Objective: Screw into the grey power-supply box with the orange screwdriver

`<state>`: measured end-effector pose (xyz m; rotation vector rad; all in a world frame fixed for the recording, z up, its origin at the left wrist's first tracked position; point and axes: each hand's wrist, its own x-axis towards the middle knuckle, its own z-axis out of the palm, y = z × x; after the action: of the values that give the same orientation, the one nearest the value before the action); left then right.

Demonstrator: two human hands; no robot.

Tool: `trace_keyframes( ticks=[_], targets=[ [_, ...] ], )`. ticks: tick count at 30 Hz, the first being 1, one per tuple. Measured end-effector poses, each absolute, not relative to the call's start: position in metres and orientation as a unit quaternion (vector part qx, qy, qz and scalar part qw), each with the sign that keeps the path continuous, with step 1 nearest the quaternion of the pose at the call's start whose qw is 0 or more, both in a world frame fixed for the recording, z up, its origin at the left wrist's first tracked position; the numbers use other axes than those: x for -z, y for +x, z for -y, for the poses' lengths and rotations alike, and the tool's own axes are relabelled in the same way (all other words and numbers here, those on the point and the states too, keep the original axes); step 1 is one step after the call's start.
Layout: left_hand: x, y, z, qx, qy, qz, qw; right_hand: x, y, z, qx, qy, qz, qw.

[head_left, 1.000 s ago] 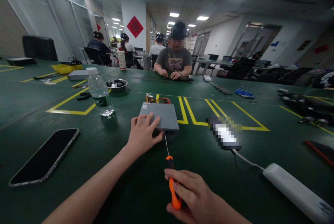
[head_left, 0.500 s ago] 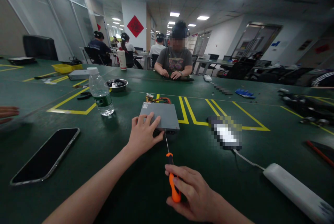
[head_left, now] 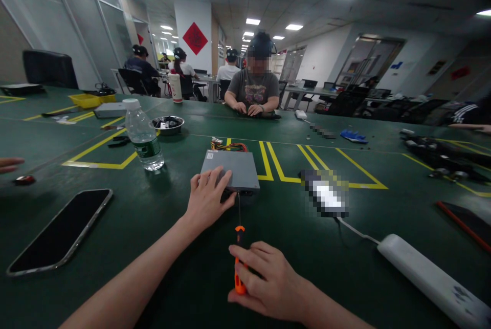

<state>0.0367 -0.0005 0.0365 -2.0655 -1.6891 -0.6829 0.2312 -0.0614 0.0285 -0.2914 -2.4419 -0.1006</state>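
Note:
A flat grey metal box (head_left: 235, 167) with coloured wires at its far end lies on the green table (head_left: 268, 247). My left hand (head_left: 208, 200) rests on its near left corner, fingers spread flat. My right hand (head_left: 264, 279) is closed round the orange handle of a screwdriver (head_left: 239, 255). The screwdriver's shaft points away from me and its tip touches the box's near edge.
A black phone (head_left: 57, 232) lies at the left, a water bottle (head_left: 142, 135) behind it. A white power strip (head_left: 429, 280) and cable lie at the right. A metal bowl (head_left: 168, 124) and yellow tray (head_left: 92, 99) stand farther back. A person sits opposite; another person's fingers (head_left: 9, 164) show at the left edge.
My right hand has turned the screwdriver handle and shifted slightly left, the shaft now standing straighter. Another person's fingers and a small red object have appeared at the left edge.

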Motion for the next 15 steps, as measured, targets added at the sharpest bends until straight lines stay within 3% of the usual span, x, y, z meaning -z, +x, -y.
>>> trace_keyframes(
  ticks=[9,15],
  targets=[
    [-0.018,0.039,0.007,0.346,-0.752,0.536,0.166,-0.037,0.231,0.065,0.049,-0.125,0.935,0.328],
    [-0.012,0.038,0.003,0.377,-0.735,0.531,0.187,-0.034,0.235,0.067,0.052,-0.145,0.907,0.391]
  ],
)
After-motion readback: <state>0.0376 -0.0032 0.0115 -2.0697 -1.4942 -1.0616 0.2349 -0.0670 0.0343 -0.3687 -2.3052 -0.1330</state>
